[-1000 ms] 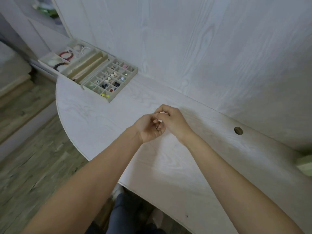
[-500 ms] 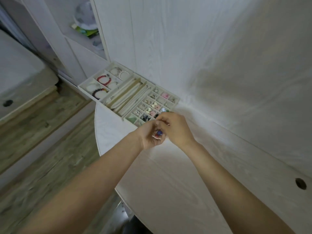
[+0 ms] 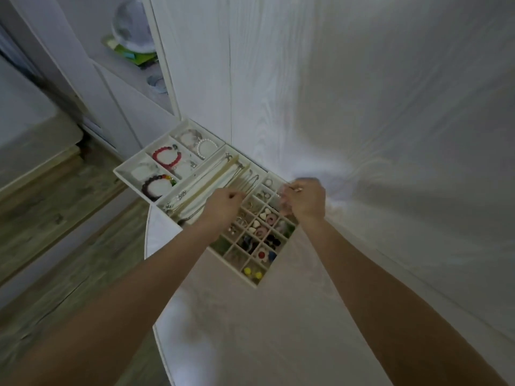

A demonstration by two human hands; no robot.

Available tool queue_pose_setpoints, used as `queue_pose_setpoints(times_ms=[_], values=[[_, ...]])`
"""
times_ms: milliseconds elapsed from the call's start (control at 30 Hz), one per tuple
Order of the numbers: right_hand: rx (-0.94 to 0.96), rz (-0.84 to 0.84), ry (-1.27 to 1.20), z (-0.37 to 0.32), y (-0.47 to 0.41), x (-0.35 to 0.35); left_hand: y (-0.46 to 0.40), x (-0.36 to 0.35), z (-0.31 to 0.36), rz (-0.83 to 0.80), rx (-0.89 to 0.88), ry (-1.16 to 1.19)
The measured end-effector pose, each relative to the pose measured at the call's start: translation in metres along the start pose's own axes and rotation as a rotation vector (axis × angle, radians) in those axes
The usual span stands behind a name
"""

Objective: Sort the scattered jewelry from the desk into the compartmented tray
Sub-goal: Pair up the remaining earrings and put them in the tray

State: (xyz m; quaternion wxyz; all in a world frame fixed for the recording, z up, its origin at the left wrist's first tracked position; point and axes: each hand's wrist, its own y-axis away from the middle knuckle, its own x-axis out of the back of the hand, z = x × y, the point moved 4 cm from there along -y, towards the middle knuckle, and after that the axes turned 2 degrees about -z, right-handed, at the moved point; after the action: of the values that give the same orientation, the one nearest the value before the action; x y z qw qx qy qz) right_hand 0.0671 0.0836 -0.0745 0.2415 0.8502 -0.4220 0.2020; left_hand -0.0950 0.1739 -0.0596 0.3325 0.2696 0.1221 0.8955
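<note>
The compartmented tray (image 3: 257,285) lies at the desk's far left end against the wall. Its near part is a grid of small cells holding earrings, among them a yellow pair (image 3: 252,273) and a red-centred flower piece (image 3: 262,254). The middle section holds necklaces (image 3: 223,176), the far section bracelets (image 3: 165,157). My left hand (image 3: 223,208) hovers over the grid's left side, curled into a fist that hides what it holds. My right hand (image 3: 305,201) is over the grid's far right cells, pinching a small shiny piece (image 3: 297,188).
The white desk (image 3: 278,330) curves round at its left edge, and the tray's far end overhangs that edge above the wood floor (image 3: 55,232). A white panel wall (image 3: 362,107) rises right behind the tray. A shelf (image 3: 133,43) with a few items is at the upper left.
Both hands moved from the desk's middle up to the tray and drew apart. The left hand, which cupped a blue-and-red piece, has closed; the right now pinches a small piece over the grid.
</note>
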Motion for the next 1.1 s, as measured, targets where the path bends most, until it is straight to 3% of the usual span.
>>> queue_pose_setpoints(times_ms=[233,433,667,800,967,1100], values=[[0.269,0.095,0.471,-0.015,-0.024,-0.030,-0.037,-0.001,-0.003,-0.020,-0.091,-0.412],[0.352,0.155,0.728,-0.013,-0.027,-0.037,-0.045,0.000,0.000,-0.031,-0.101,-0.416],[0.345,0.090,0.837,-0.013,-0.031,-0.036,-0.042,0.002,0.003,-0.041,-0.122,-0.419],[0.446,0.082,0.867,-0.016,-0.027,-0.026,-0.039,0.002,0.004,-0.056,-0.131,-0.414],[0.554,-0.112,0.883,-0.010,-0.026,-0.024,-0.037,0.001,0.006,-0.084,-0.132,-0.415],[0.520,-0.179,0.912,-0.002,-0.031,-0.032,-0.036,0.000,0.005,-0.087,-0.133,-0.403]])
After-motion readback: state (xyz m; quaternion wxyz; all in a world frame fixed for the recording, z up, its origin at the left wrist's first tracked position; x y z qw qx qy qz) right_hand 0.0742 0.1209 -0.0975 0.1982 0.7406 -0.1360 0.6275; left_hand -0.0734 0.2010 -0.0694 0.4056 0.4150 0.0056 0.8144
